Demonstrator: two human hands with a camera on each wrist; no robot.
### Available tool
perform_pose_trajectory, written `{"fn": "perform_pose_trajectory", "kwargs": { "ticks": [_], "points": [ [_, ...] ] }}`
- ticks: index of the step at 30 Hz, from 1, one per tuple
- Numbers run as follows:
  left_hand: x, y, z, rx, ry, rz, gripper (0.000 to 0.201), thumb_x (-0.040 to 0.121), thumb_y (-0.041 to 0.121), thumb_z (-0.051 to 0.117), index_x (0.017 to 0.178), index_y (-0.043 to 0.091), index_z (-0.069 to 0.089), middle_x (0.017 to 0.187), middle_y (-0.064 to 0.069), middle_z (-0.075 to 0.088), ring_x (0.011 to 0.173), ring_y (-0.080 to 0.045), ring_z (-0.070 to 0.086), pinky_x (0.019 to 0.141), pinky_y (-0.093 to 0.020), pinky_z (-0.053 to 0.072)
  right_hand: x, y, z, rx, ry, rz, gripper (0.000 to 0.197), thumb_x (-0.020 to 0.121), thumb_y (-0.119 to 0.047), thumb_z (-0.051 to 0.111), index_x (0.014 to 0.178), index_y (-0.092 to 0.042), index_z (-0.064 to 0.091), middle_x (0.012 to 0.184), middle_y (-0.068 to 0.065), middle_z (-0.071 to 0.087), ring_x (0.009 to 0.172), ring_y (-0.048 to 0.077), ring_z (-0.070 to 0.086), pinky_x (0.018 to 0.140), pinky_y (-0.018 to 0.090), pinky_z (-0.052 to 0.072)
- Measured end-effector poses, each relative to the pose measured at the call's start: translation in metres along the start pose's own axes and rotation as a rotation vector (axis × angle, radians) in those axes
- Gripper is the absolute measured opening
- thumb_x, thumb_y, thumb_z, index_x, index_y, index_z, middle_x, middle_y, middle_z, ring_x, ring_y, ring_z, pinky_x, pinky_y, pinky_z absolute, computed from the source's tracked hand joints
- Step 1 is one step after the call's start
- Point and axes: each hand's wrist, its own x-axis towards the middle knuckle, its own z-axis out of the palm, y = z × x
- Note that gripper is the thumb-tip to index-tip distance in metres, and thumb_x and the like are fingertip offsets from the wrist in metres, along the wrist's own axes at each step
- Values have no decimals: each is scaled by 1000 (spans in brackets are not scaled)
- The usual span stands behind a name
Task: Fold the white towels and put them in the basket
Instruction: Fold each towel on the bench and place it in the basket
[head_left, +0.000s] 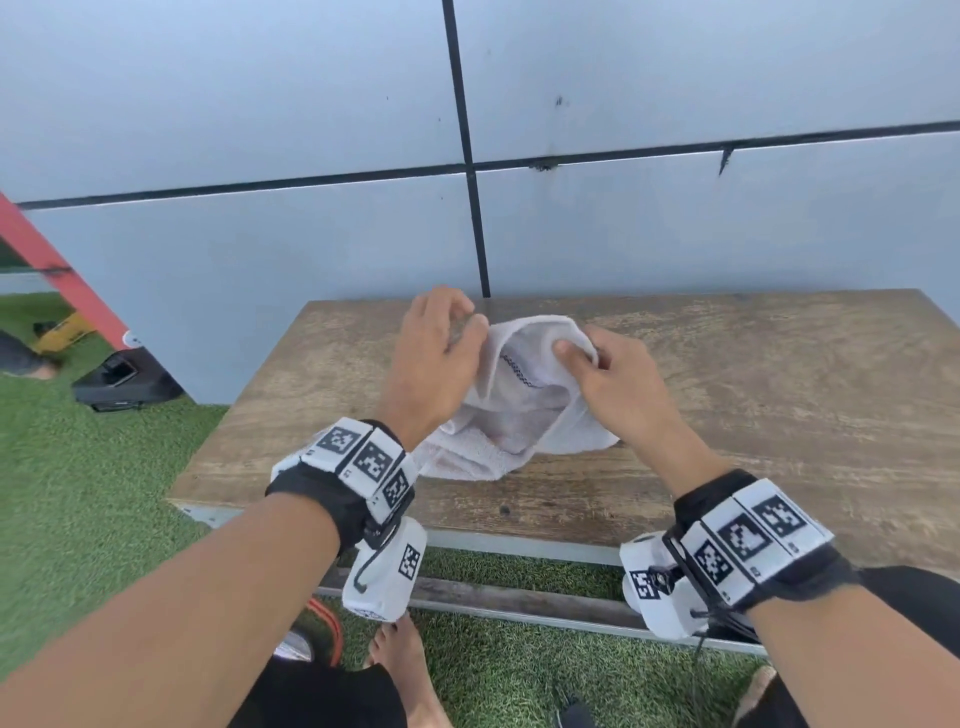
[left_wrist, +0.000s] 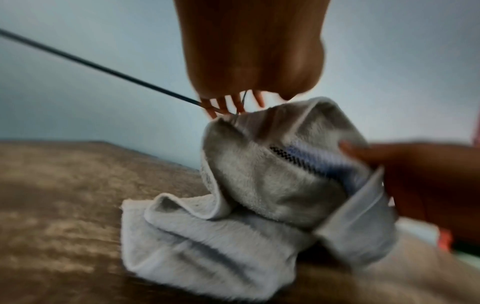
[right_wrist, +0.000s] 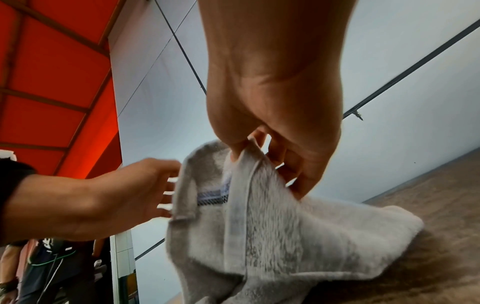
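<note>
One white towel (head_left: 519, 410) with a dark stitched stripe lies crumpled in the middle of the wooden table (head_left: 753, 395), its upper part lifted off the wood. My right hand (head_left: 574, 353) pinches the towel's hemmed top edge (right_wrist: 246, 164) between thumb and fingers and holds it up. My left hand (head_left: 462, 317) hovers at the towel's upper left edge with fingers spread (right_wrist: 166, 191) and grips nothing. In the left wrist view the towel (left_wrist: 259, 185) hangs from my right hand (left_wrist: 415, 174). No basket shows in any view.
A grey panelled wall (head_left: 675, 218) rises right behind the table. Left of the table, on green artificial grass (head_left: 78, 467), stand a red slanted frame (head_left: 52, 270) and a black box (head_left: 124, 379). A bare foot (head_left: 400, 654) is under the table's front edge. Another person (right_wrist: 52, 267) stands off to the left.
</note>
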Motion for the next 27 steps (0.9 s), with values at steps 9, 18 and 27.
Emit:
{"fn": "perform_pose_trajectory", "kwargs": {
  "ticks": [9,18,27],
  "points": [
    [0,6,9,65,-50,126,11,91,10,52,89,15,62,78,8,57,64,-6,49,58,-27,40,-5,-2,0,-87,-49,-36,10,94,-17,66,95,-25,71,75,-19,63,63,0,55,59,15,42],
    [3,-36,-23,127,37,-164,44,101,31,53,62,15,42,54,3,40,47,-14,34,47,-26,27,3,14,-24,-305,141,-6,43,96,-36,63,62,-11,53,52,0,46,49,18,37,49,32,26],
    [-44,-66,-13,342,-627,-196,19,93,38,64,93,20,69,139,-7,48,131,-20,35,112,-41,26,2,41,17,-707,-329,-15,31,98,-39,52,72,-26,63,115,4,56,131,34,41,106,46,37]
  ]
}}
